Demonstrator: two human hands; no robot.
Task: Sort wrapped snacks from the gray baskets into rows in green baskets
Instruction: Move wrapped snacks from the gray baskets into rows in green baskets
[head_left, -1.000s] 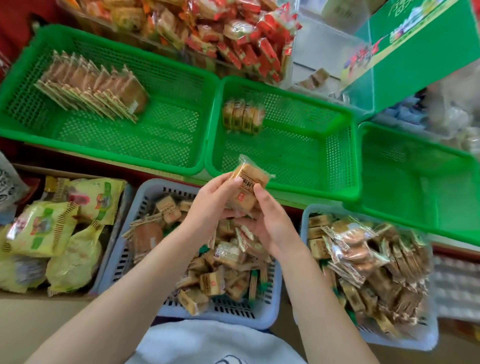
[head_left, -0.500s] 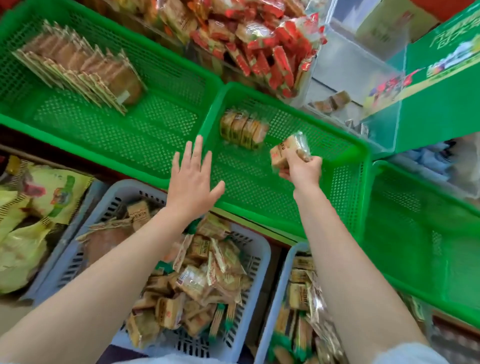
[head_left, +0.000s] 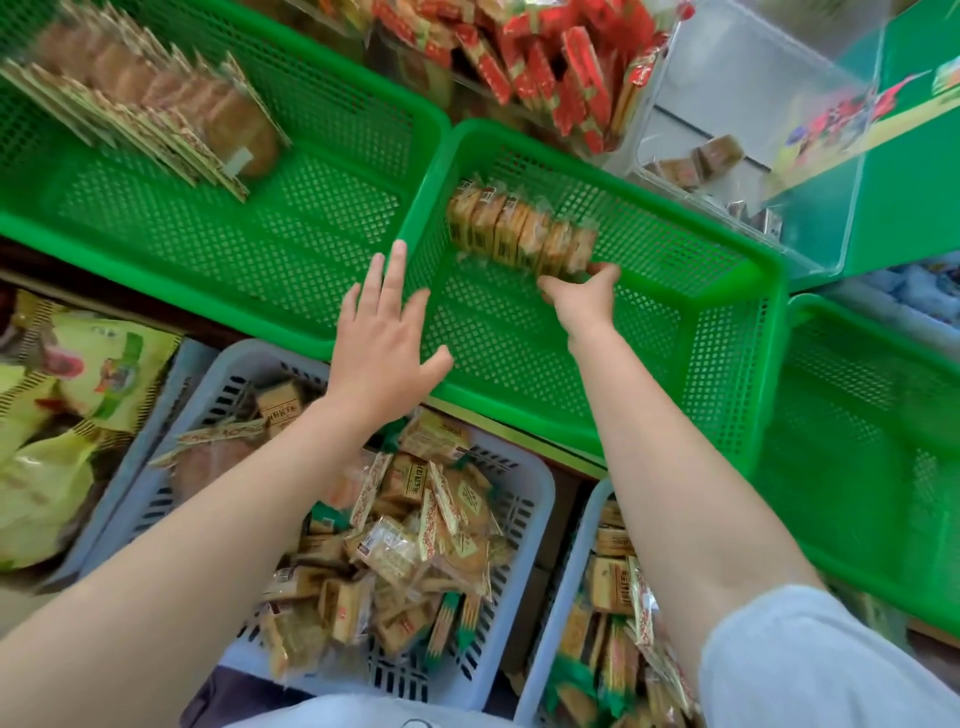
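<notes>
A short row of tan wrapped snacks (head_left: 514, 231) stands on edge at the back of the middle green basket (head_left: 727, 364). My right hand (head_left: 584, 296) reaches into that basket, its fingertips closed on the wrapped snack at the row's right end. My left hand (head_left: 384, 343) hovers open, fingers spread, over the basket's near left rim and holds nothing. Below my arms, a gray basket (head_left: 524, 499) holds a loose heap of wrapped snacks (head_left: 410, 545). A second gray basket (head_left: 582, 545) sits to its right, also full.
The left green basket (head_left: 260, 249) holds a slanted row of flat brown packs (head_left: 156, 109). A green basket (head_left: 857, 441) with nothing visible in it lies at the right. Red packs (head_left: 545, 57) and a clear bin (head_left: 753, 104) sit behind. Yellow-green bags (head_left: 62, 415) lie at far left.
My right hand carried the wrapped snack from above the gray basket into the middle green basket and set it at the row's right end. My left hand let go and opened.
</notes>
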